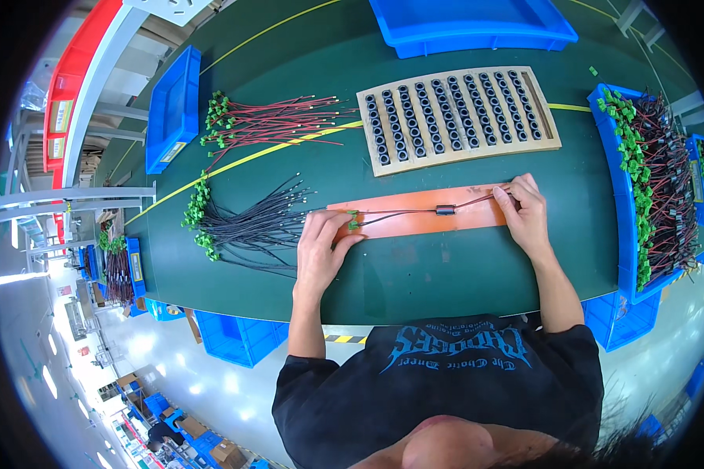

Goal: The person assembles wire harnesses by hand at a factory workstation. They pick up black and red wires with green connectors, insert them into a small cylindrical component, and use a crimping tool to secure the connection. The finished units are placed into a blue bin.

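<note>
A red wire and a black wire run through a small black ferrite core (445, 209) above an orange strip (403, 227) on the green table. My left hand (321, 244) is closed at the left end of the wires, beside the green connectors (353, 221). At the other end, my right hand (527, 213) pinches the wires between thumb and fingers; their tips are hidden there. Left of my left hand lies a bundle of black wires (250, 227) with green connectors. Red wires (281, 123) with similar connectors lie farther back.
A wooden rack (454, 160) with rows of black ferrite cores stands behind the strip. At right, a blue bin (627, 211) is full of wired assemblies. Other blue trays sit at the back (477, 39) and far left (172, 109). Blue bins (238, 336) hang below the front edge.
</note>
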{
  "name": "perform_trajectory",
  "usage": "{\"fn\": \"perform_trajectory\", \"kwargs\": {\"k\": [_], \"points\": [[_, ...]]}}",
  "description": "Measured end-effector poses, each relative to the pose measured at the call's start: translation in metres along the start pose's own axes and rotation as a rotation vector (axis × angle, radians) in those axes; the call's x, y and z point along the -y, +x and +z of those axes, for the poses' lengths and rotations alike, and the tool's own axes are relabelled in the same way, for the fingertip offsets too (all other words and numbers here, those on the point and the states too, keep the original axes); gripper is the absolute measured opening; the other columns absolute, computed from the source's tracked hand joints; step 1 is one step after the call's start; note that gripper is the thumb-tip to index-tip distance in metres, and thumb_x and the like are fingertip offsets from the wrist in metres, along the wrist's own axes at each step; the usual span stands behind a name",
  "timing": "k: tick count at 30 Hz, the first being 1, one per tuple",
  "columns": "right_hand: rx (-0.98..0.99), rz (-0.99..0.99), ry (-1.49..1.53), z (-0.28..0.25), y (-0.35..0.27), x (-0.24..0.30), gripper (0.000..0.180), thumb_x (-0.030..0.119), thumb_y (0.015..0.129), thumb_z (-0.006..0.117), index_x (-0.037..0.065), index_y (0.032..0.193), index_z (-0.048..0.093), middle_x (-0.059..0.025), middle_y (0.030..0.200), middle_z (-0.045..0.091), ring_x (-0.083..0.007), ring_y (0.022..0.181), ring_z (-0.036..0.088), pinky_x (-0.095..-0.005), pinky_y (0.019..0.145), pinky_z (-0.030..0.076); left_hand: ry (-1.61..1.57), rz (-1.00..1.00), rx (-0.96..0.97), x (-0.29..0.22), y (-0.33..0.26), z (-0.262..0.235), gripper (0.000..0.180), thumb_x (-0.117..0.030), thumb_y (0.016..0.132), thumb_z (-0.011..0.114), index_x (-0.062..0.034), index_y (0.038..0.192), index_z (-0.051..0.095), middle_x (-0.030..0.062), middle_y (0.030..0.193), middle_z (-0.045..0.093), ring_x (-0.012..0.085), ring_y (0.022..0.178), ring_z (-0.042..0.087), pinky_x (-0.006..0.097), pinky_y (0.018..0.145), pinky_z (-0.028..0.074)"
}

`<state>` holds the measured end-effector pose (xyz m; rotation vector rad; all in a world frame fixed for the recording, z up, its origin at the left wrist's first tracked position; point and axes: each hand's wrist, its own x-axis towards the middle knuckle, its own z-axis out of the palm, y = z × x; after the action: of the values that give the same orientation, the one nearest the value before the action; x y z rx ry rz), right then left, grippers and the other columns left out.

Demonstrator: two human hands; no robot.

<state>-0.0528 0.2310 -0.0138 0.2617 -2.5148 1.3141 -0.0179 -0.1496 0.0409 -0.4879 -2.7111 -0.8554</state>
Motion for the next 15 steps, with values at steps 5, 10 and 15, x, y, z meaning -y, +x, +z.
{"fn": "perform_trajectory", "kwargs": {"k": [5,10,15], "points": [[-0.012,-0.003,-0.007,-0.001,0.0,-0.001,0.019,0.011,0.094,0.076,0.0,0.08,0.067,-0.008,0.07,0.053,-0.0255,0.072,0.048,-0.0392,0.071,0.041,-0.062,0.136,-0.077,-0.027,0.017,0.016,0.034,-0.007,0.076,0.087,-0.006,0.108,0.075,0.0082,0.105,0.069,0.0317,0.098,0.065,0.043,0.088,0.053],[0.007,-0.018,-0.016,-0.001,0.002,-0.001,0.021,0.011,0.093,0.076,0.001,0.078,0.066,-0.0076,0.07,0.053,-0.0256,0.073,0.049,-0.0393,0.071,0.042,-0.149,0.296,0.113,-0.07,0.054,0.076,0.038,-0.011,0.077,0.088,-0.0001,0.111,0.072,0.0121,0.108,0.068,0.0335,0.099,0.065,0.042,0.085,0.055],[0.011,-0.013,0.015,-0.002,0.001,-0.003,0.024,0.014,0.094,0.076,0.001,0.077,0.066,-0.0066,0.07,0.052,-0.025,0.074,0.049,-0.0395,0.074,0.04,-0.281,0.247,0.135,-0.059,0.059,0.108,0.028,-0.009,0.08,0.087,0.0011,0.103,0.075,0.0112,0.098,0.068,0.03,0.091,0.065,0.04,0.079,0.054]]}}
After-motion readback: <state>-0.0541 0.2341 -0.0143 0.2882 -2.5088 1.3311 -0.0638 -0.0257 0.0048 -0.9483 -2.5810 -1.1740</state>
